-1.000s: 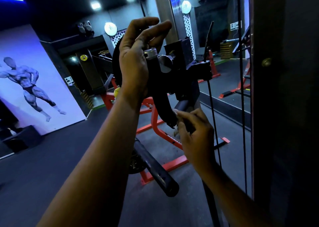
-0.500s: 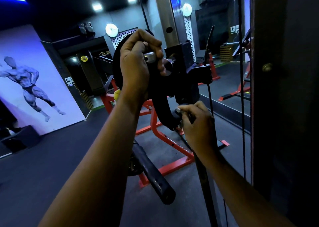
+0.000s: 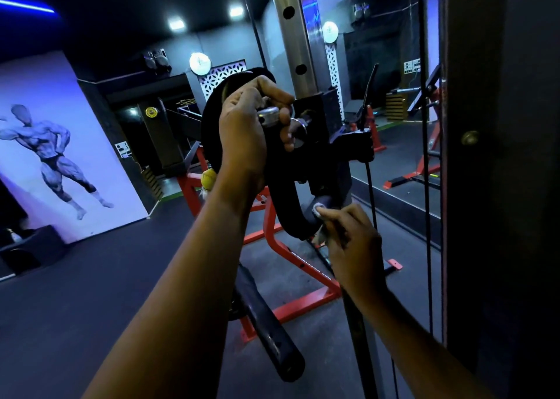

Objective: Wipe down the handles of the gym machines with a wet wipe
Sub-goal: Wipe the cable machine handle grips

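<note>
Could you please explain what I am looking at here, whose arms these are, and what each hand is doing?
This is one picture from a camera worn on a person's head, looking forward and down, so the two bare arms belong to the wearer. The place is a dim gym with a dark floor.

In front stands a cable machine: a steel post with holes, and a black carriage on it. The left hand grips the metal knob at the top of the carriage. Below, a curved black handle hooks downward. The right hand pinches a small pale wipe in its fingers and presses it on the handle's end.

Behind are a red frame, a black padded bar and a wall mural.
</note>
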{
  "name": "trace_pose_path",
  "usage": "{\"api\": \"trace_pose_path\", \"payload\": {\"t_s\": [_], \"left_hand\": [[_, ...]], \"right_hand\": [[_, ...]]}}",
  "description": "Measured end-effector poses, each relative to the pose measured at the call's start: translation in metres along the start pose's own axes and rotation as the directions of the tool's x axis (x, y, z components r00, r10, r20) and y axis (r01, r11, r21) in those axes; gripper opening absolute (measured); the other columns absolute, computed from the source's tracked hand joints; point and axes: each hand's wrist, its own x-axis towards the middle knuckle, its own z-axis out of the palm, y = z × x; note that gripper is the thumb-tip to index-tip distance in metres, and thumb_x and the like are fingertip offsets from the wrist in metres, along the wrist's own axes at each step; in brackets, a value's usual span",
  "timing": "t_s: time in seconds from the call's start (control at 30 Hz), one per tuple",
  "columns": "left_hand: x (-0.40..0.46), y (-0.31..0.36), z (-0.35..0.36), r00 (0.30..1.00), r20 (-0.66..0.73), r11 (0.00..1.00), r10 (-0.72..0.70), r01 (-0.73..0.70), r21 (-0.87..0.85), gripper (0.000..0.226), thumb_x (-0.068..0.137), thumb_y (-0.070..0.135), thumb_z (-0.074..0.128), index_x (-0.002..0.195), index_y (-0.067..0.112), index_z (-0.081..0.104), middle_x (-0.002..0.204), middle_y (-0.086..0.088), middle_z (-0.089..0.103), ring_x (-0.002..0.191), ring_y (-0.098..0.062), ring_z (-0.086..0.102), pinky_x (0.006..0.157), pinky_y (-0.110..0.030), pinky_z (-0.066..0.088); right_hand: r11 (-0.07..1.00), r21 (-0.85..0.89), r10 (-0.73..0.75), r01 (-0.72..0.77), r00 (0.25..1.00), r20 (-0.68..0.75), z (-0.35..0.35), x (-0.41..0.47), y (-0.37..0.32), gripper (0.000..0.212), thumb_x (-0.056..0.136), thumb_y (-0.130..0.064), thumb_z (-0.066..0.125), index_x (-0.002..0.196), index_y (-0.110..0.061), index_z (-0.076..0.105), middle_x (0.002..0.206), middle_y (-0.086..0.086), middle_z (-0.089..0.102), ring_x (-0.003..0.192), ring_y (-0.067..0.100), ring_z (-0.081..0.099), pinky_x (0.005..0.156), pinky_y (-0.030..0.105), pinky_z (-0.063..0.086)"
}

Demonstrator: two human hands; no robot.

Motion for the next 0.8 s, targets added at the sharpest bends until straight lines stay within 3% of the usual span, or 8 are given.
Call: {"api": "trace_pose_path", "payload": {"t_s": [0.17, 0.33, 0.47, 0.6, 0.67, 0.73, 0.8], "left_hand": [[-0.001, 0.000, 0.003, 1.000, -0.013, 1.000, 0.010, -0.010, -0.001, 0.031, 0.088, -0.005, 0.029, 0.078, 0.005, 0.056, 0.060, -0.007, 0.049, 0.047, -0.019, 0.042, 0.046, -0.026, 0.034], [-0.002, 0.001, 0.004, 1.000, -0.020, 1.000, 0.020, -0.020, -0.008, 0.032, 0.088, -0.006, 0.027, 0.077, 0.004, 0.055, 0.060, -0.008, 0.048, 0.046, -0.019, 0.042, 0.046, -0.024, 0.033], [-0.002, 0.001, 0.003, 1.000, -0.025, 1.000, 0.014, -0.015, -0.012, 0.032, 0.087, -0.005, 0.028, 0.076, 0.005, 0.056, 0.059, -0.008, 0.049, 0.046, -0.020, 0.042, 0.046, -0.025, 0.034], [-0.002, 0.001, 0.003, 0.999, -0.030, 1.000, 0.024, -0.024, -0.007, 0.032, 0.089, -0.005, 0.027, 0.079, 0.003, 0.056, 0.059, -0.007, 0.050, 0.045, -0.019, 0.043, 0.044, -0.025, 0.036], [-0.002, 0.001, 0.004, 0.999, -0.031, 0.999, 0.028, -0.028, -0.018, 0.032, 0.089, -0.006, 0.027, 0.078, 0.003, 0.056, 0.059, -0.008, 0.049, 0.045, -0.020, 0.043, 0.044, -0.024, 0.036], [-0.001, 0.000, 0.004, 0.999, -0.036, 0.999, 0.018, -0.019, -0.029, 0.033, 0.089, -0.006, 0.027, 0.077, 0.003, 0.056, 0.059, -0.008, 0.049, 0.045, -0.019, 0.043, 0.044, -0.024, 0.035], [-0.001, 0.000, 0.004, 0.999, -0.037, 0.999, 0.011, -0.013, -0.042, 0.032, 0.089, -0.007, 0.027, 0.077, 0.003, 0.056, 0.059, -0.008, 0.049, 0.044, -0.019, 0.044, 0.045, -0.023, 0.034]], "right_hand": [[0.997, -0.078, 0.005, 0.000, 0.998, 0.060, 0.002, 0.038, 0.009, 0.011, 0.093, -0.002, 0.065, 0.100, -0.006, 0.073, 0.095, 0.005, 0.059, 0.080, 0.008, 0.059, 0.068, 0.008, 0.051], [0.954, -0.117, -0.237, 0.275, 0.934, 0.266, -0.015, 0.044, 0.031, 0.024, 0.098, -0.018, 0.056, 0.109, -0.001, 0.070, 0.095, 0.008, 0.059, 0.076, 0.005, 0.059, 0.066, 0.017, 0.057], [0.941, -0.247, -0.153, 0.232, 0.941, 0.303, -0.011, 0.063, 0.027, 0.027, 0.096, -0.020, 0.053, 0.103, -0.001, 0.070, 0.096, 0.011, 0.058, 0.069, 0.015, 0.061, 0.056, 0.027, 0.059], [0.983, -0.173, -0.022, 0.063, 0.972, 0.233, -0.007, 0.057, 0.013, 0.009, 0.094, -0.006, 0.065, 0.097, -0.007, 0.073, 0.095, 0.008, 0.058, 0.076, 0.015, 0.061, 0.063, 0.012, 0.051], [0.995, -0.099, 0.012, 0.010, 0.977, 0.211, -0.011, 0.046, 0.007, 0.011, 0.093, -0.005, 0.067, 0.098, -0.011, 0.074, 0.094, 0.002, 0.057, 0.079, 0.011, 0.060, 0.063, 0.010, 0.050], [0.998, -0.038, -0.032, 0.042, 0.972, 0.232, -0.018, 0.038, 0.005, 0.013, 0.093, -0.007, 0.067, 0.104, -0.009, 0.074, 0.097, 0.001, 0.059, 0.082, 0.007, 0.060, 0.071, 0.008, 0.053], [0.980, -0.067, -0.154, 0.185, 0.933, 0.327, -0.023, 0.042, 0.012, 0.017, 0.095, -0.012, 0.062, 0.107, -0.005, 0.072, 0.099, 0.005, 0.060, 0.083, 0.006, 0.060, 0.074, 0.008, 0.053]]}}
